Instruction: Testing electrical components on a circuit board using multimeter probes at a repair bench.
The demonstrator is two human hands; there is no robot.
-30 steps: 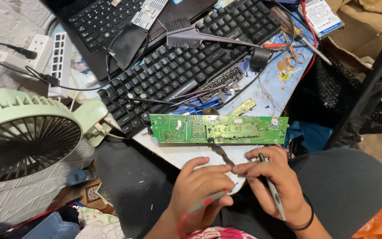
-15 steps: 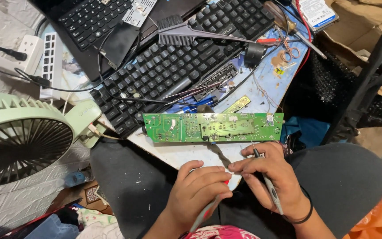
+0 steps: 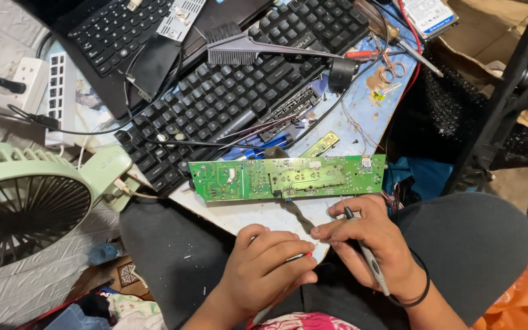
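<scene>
Two hands (image 3: 264, 269) (image 3: 371, 241), two probes (image 3: 365, 256) (image 3: 297, 256), one circuit board (image 3: 288, 177).

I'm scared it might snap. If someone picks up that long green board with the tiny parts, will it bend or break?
The green circuit board looks thin, flat and rigid, so probably stiff and light. It lies flat on the table edge, so a push would likely slide it, not roll it. Its small soldered parts seem fragile.

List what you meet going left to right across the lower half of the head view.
Pale green desk fan → left hand, pinching a red probe → right hand, holding a black probe → orange fabric. The green circuit board lies just beyond both hands.
</scene>
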